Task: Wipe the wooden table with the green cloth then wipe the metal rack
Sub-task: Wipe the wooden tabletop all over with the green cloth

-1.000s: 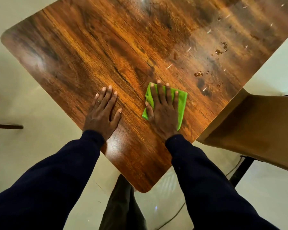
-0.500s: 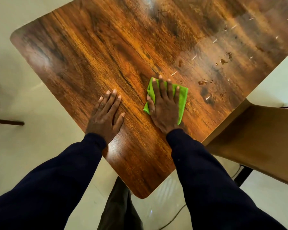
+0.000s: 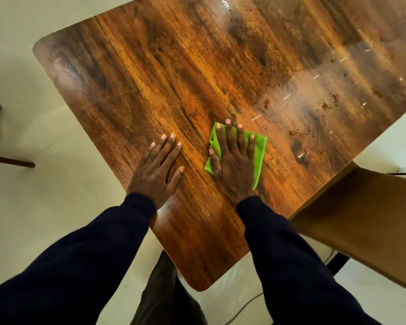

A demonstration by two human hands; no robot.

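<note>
**Cloth slides up toward the spills**

Nearest me, the left hand (image 3: pixel 157 170) lies flat on the wooden table (image 3: pixel 174 66), fingers straight, holding nothing. Beside it the right hand (image 3: pixel 232 165), fingers spread, presses the green cloth (image 3: pixel 259 151) to the wood. Over the last second the cloth has slid forward and is now level with the brown spots (image 3: pixel 295 132) just beyond. I'd say the table wipe is under way, with those spots still to do. No rack in sight.

Hands and cloth on the table (image 3: pixel 197 66), by its near corner.
The right hand (image 3: pixel 234 167) lies flat on the cloth (image 3: pixel 259 148); the left hand (image 3: pixel 156 171) rests on the table just left; spots (image 3: pixel 295 132) lie farther right.
</note>
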